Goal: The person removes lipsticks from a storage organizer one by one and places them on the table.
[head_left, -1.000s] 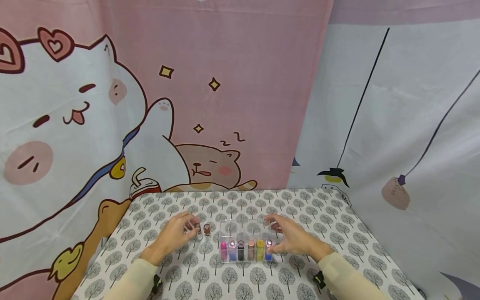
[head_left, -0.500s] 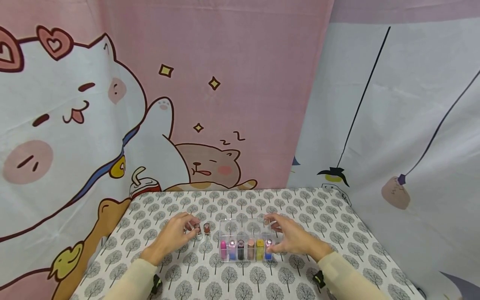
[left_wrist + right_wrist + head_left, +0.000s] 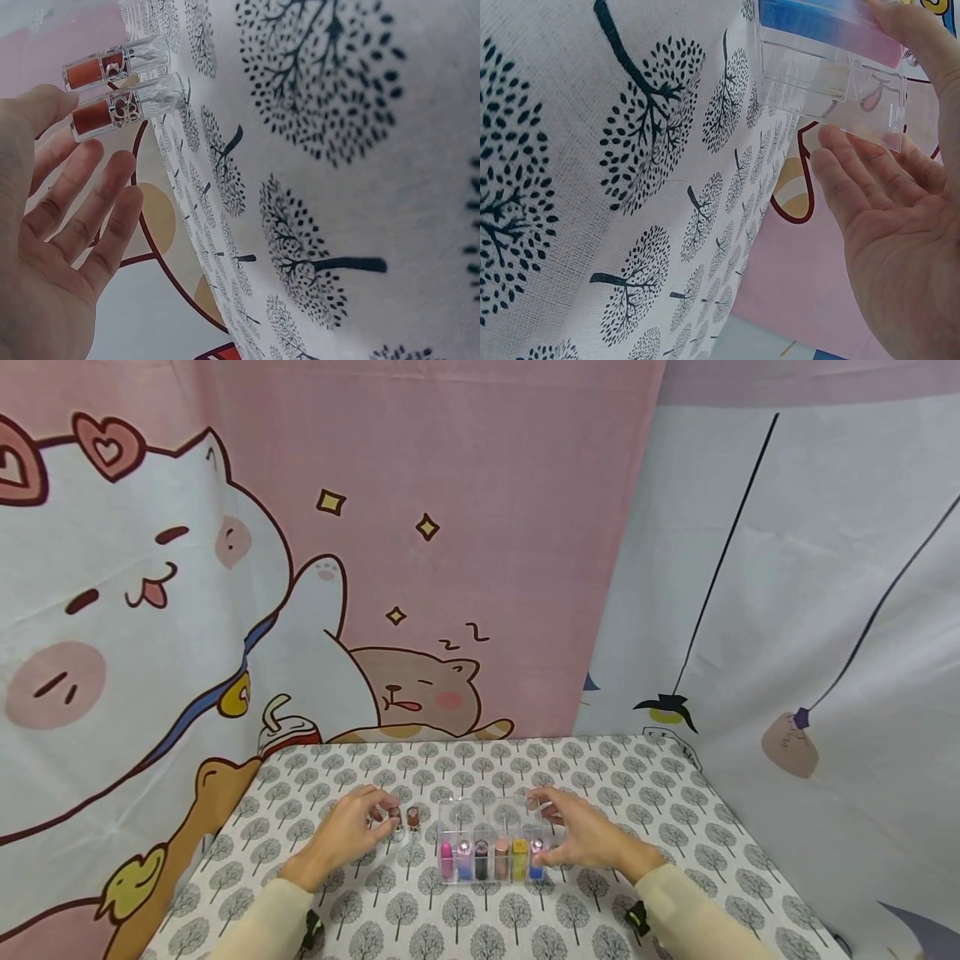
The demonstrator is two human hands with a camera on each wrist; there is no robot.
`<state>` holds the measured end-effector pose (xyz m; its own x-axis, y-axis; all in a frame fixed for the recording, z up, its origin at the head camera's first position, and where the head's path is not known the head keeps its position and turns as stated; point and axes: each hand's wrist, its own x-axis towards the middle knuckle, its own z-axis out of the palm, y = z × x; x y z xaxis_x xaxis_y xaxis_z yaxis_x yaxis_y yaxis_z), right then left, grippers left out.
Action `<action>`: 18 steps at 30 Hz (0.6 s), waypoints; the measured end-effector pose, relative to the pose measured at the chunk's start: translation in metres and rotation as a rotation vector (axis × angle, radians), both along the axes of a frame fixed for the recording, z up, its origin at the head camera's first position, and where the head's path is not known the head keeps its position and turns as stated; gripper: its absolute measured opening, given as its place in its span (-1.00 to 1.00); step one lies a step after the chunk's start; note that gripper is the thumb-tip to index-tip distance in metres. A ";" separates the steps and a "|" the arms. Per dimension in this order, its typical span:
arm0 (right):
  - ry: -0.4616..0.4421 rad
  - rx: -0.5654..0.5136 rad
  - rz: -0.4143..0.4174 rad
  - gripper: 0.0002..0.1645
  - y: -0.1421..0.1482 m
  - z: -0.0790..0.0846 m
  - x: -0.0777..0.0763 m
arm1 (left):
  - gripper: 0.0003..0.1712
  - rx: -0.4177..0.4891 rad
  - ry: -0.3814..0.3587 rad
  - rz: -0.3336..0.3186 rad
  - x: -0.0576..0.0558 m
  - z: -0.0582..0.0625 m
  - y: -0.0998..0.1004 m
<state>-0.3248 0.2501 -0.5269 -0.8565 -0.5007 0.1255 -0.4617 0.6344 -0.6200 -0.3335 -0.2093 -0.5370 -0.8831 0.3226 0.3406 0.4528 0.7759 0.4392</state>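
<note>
My left hand [image 3: 351, 827] is at two small lip gloss tubes standing upright on the cloth. Its thumb and index finger pinch the nearer dark red lip gloss [image 3: 94, 116], while the other fingers hang loose. An orange-red lip gloss [image 3: 82, 73] stands right beside it. A clear lipstick organizer [image 3: 456, 831] sits to the right, its back row showing bare compartments. My right hand [image 3: 585, 835] grips its right end, thumb at the front and fingers at the back. In the right wrist view, a blue-to-pink tube [image 3: 832, 26] is under the thumb inside the organizer.
The organizer's front row holds several tubes, among them a bright pink tube [image 3: 447, 862], a black tube [image 3: 482, 862] and a yellow tube [image 3: 520, 862]. A tree-print cloth [image 3: 465, 914] covers the table. Behind it hangs a cartoon curtain [image 3: 525, 568].
</note>
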 end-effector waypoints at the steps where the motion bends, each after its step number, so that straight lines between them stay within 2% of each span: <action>1: 0.001 0.001 0.000 0.39 0.000 0.000 0.000 | -0.72 -0.002 -0.004 0.004 0.000 0.000 0.000; 14: -0.018 0.004 -0.004 0.39 0.000 0.000 0.000 | -0.63 0.023 0.024 0.018 0.001 0.007 0.002; 18: -0.015 0.011 -0.004 0.39 0.000 0.000 -0.001 | -0.63 0.023 0.086 0.001 0.002 0.010 0.005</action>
